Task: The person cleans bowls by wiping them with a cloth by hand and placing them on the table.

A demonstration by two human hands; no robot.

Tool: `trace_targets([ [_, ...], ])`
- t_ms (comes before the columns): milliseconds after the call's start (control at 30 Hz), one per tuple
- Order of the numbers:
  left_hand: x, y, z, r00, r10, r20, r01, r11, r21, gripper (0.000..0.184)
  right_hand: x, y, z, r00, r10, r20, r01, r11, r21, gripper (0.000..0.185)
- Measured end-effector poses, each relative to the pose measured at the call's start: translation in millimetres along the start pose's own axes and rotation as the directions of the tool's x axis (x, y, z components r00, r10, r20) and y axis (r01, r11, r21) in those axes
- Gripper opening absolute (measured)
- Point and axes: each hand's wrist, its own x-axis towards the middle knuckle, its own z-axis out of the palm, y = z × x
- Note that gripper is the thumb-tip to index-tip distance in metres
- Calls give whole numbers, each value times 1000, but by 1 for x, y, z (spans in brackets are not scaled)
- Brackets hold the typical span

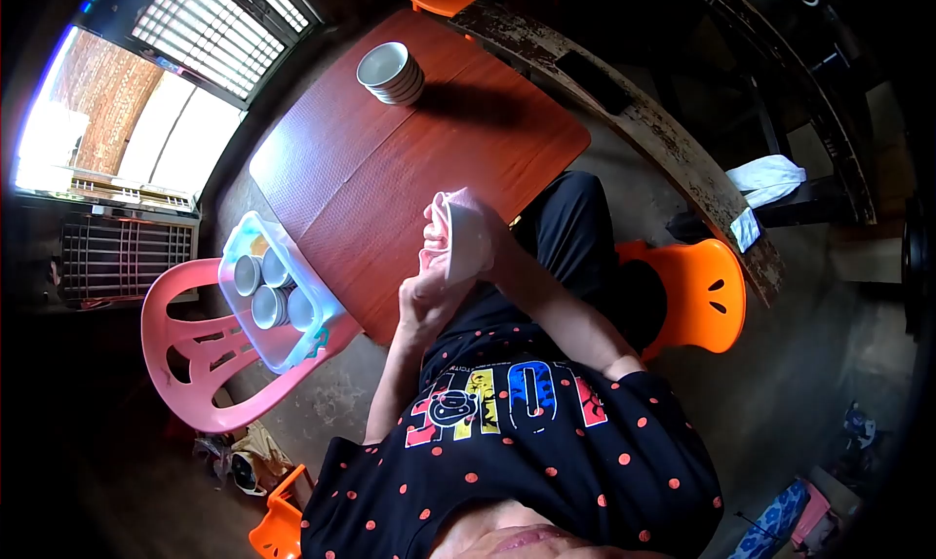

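Note:
A white bowl (470,245) is held tilted on its side over the table's near edge, its opening turned to the left. My left hand (425,294) is closed on the bowl's near rim. Around the outer side of the bowl, my right hand (499,242) is closed, partly hidden behind it. A pale pink cloth (466,200) lies bunched over the far rim, against the fingers. Which hand presses the cloth I cannot tell. Farther off, a stack of similar bowls (387,70) stands on the reddish-brown table (341,189).
To the left, a pink chair (175,315) carries a clear plastic basket (327,315) with several bowls (268,306). An orange chair (710,296) stands at the right. A worn wooden bench (624,111) runs along the table's far right side, and a barred window (205,33) is at upper left.

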Motion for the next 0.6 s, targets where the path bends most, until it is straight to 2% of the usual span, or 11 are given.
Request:
trace_targets([
  [33,2,-2,1,999,29,17,-31,991,133,17,-2,-6,3,998,9,-66,-15,996,-92,40],
  [133,11,16,-7,957,-242,157,287,853,-436,29,1,-28,29,927,-137,-348,-103,802,-589,40],
  [167,11,9,-10,960,-217,174,277,795,-540,35,2,-32,48,992,-100,-76,-45,286,-957,34],
  [200,12,-1,-13,952,-248,180,306,773,-555,36,3,-37,68,978,-55,202,175,-311,-934,28],
  [233,11,-12,-15,942,-280,187,336,751,-568,37,5,-32,87,883,213,417,417,-764,-493,23],
  [267,6,-25,-20,938,-303,167,345,773,-532,39,4,-25,108,959,177,220,271,-798,-538,22],
  [367,6,-6,-16,956,-216,197,291,771,-566,37,10,-38,114,895,289,341,444,-657,-608,29],
  [467,7,10,-3,974,-194,113,225,831,-509,32,3,-37,54,987,-143,77,117,292,-949,32],
  [500,6,2,-4,980,-172,97,198,874,-445,30,-2,-20,50,943,-275,-188,64,704,-707,33],
  [533,8,7,3,983,-184,1,166,884,-438,25,-7,-10,47,883,-325,-340,66,801,-595,33],
  [600,9,-4,13,986,-164,-33,148,948,-280,20,-7,-11,27,994,-60,-94,45,988,-148,34],
])
